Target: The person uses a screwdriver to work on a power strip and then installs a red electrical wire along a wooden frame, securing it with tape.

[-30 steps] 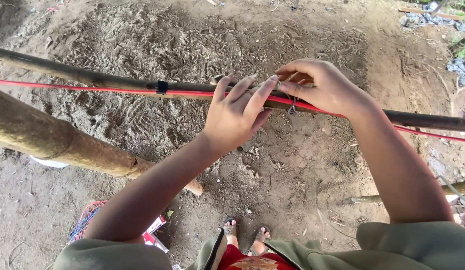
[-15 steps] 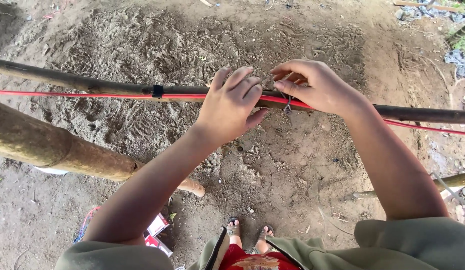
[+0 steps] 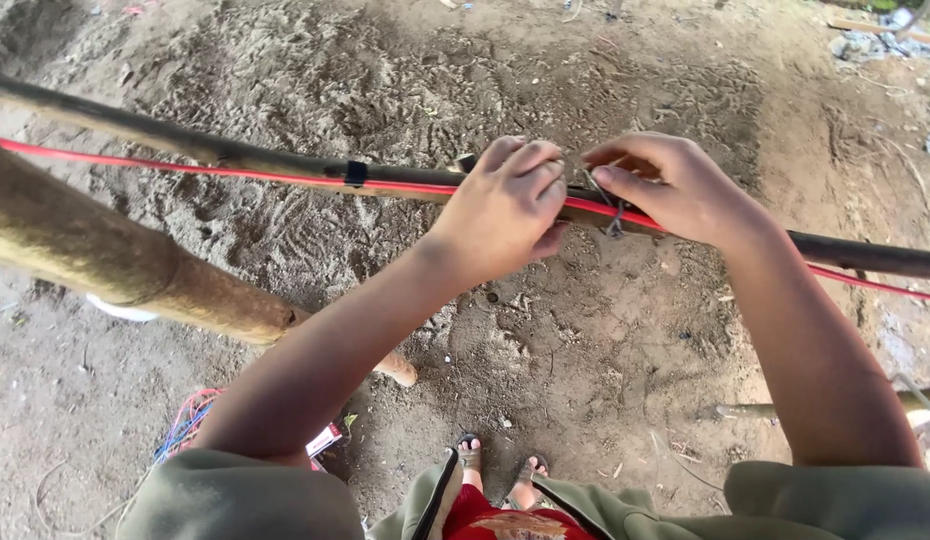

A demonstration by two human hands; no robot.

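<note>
A long dark pole [image 3: 265,160] runs across the view at chest height, with a thin red cable [image 3: 185,168] lying along it. A black tie [image 3: 356,173] binds the two at the left of centre. My left hand [image 3: 505,205] curls over the pole and the cable, its fingers closed on them. Just to the right, my right hand [image 3: 670,185] pinches a thin dark wire tie [image 3: 613,218] whose twisted end hangs below the pole. The two hands almost touch.
A thick brownish bamboo post [image 3: 105,260] slants up from the dirt ground at the left. A bundle of coloured wires [image 3: 190,425] lies on the ground at lower left. My feet in sandals [image 3: 500,470] stand below. Rubble lies at the far upper right.
My left hand's fingers, spread over the pole before, have curled shut on it. My right hand has stayed at the wire tie. The view has shifted slightly.
</note>
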